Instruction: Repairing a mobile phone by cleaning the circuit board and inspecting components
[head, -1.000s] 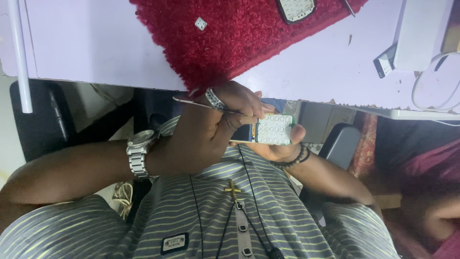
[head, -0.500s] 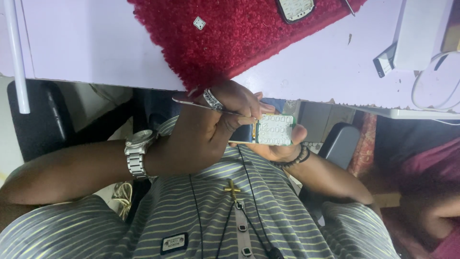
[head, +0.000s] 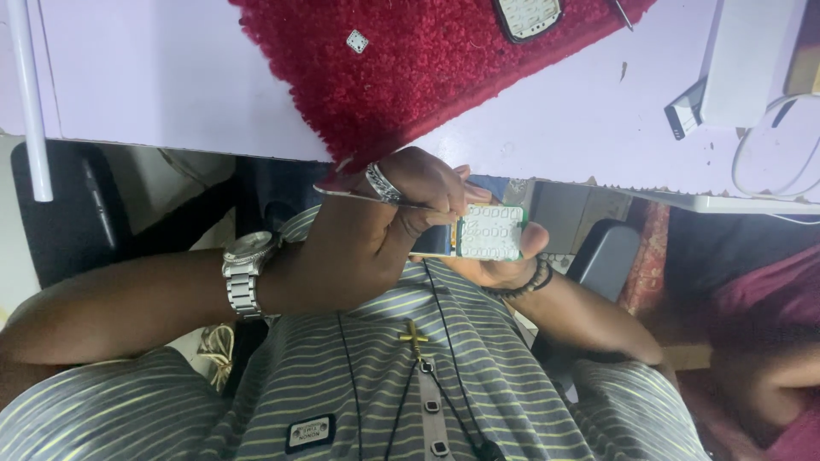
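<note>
My left hand (head: 376, 230), with a ring on one finger and a metal watch (head: 243, 273) on the wrist, grips a thin metal tool (head: 354, 195) whose tip points right at a small green and white keypad board (head: 489, 232). My right hand (head: 504, 256), with a dark bead bracelet on the wrist, holds that board from below and from the right. Both hands are close to my chest, just under the table's edge. My left fingers hide the tool's tip and the board's left end.
A pale lilac table (head: 171, 85) carries a red shaggy mat (head: 410, 77) with a small white chip (head: 357, 41) and a dark keypad frame (head: 528, 17). A white box (head: 743, 60) and a white cable (head: 769, 154) lie at the right. A white rod (head: 30, 102) stands at the left.
Both hands stay in nearly the same spot. The tool and board have hardly shifted; the view has moved slightly.
</note>
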